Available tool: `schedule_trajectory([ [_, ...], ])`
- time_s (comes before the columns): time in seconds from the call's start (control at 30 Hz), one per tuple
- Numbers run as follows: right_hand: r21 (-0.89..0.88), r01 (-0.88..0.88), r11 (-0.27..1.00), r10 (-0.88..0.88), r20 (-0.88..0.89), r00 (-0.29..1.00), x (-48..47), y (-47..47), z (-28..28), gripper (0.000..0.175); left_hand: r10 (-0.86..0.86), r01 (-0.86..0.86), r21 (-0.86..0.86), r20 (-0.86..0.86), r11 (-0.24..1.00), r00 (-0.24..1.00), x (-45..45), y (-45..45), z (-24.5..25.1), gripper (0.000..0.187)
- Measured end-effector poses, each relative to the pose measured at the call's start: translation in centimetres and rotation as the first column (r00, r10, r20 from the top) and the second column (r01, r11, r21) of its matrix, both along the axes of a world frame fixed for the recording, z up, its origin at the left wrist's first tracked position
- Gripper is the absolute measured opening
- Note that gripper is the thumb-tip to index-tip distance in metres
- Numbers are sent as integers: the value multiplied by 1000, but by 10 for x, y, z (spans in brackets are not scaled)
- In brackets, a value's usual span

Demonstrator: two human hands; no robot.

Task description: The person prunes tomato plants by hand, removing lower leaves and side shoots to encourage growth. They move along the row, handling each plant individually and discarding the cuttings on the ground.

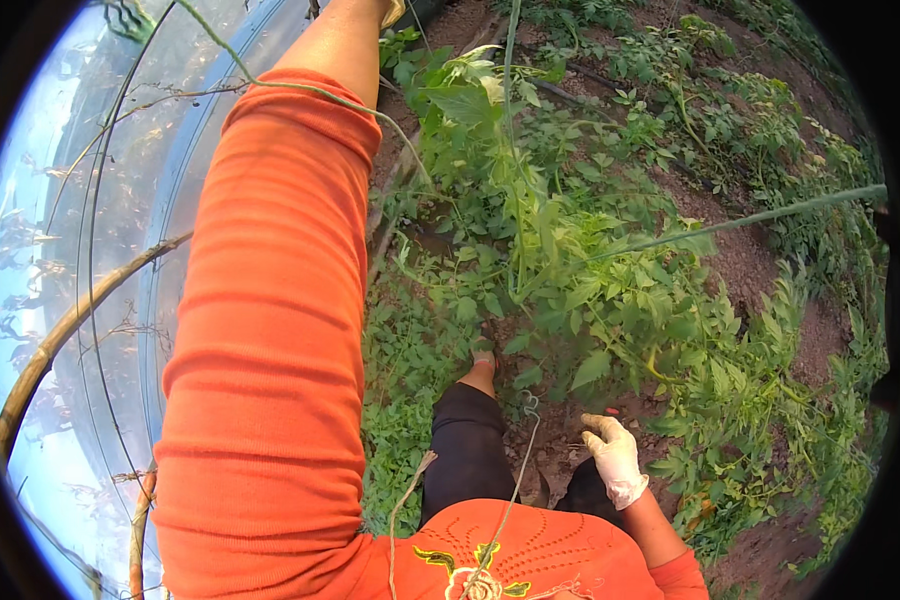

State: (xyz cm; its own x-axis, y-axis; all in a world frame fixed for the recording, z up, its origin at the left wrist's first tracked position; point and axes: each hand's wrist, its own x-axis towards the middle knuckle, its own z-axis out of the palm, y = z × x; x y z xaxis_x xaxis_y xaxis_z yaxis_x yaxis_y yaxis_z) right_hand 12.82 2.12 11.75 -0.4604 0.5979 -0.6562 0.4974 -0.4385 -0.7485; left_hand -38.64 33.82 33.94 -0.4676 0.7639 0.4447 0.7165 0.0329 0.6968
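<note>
My left arm in an orange sleeve reaches up past the top edge. Only a sliver of the glove on my left hand (394,12) shows there, so its fingers and anything in them are hidden. Low on the right, in front of my thigh, is my right hand (613,459) in a thin, soiled whitish glove. Its fingers are slightly bent and apart, with nothing visible in them. Beside it grow leafy tomato plants (615,285). A thin cord with a wire hook (531,405) hangs before my body, left of that hand. Green twine (757,216) stretches across the plants.
Clear plastic greenhouse film (142,187) lines the left, with a curved wooden pole (67,330) against it. Another green twine (300,88) crosses over my left arm. A vertical twine (508,82) runs among the vines. Bare soil (750,262) shows between rows at right.
</note>
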Motion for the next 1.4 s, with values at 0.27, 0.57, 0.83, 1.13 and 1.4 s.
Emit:
schedule_trajectory([
  [0.27,238,-347,907,368,-50,928,-31,14,39,35,-33,41,-63,116,997,993,4,-50,-6,35],
  [0.57,329,-317,889,358,-68,931,8,35,75,33,-51,74,-144,161,987,986,128,-230,-5,25],
  [0.83,293,-401,868,426,-21,905,42,21,100,34,-14,44,332,-91,942,996,212,-279,104,20],
  [1.13,420,-361,833,406,-21,914,64,11,91,34,138,-32,644,-114,764,984,215,-235,198,21],
  [1.4,448,-300,842,351,-34,936,76,13,84,33,417,-59,659,-401,749,816,182,-205,253,19],
])
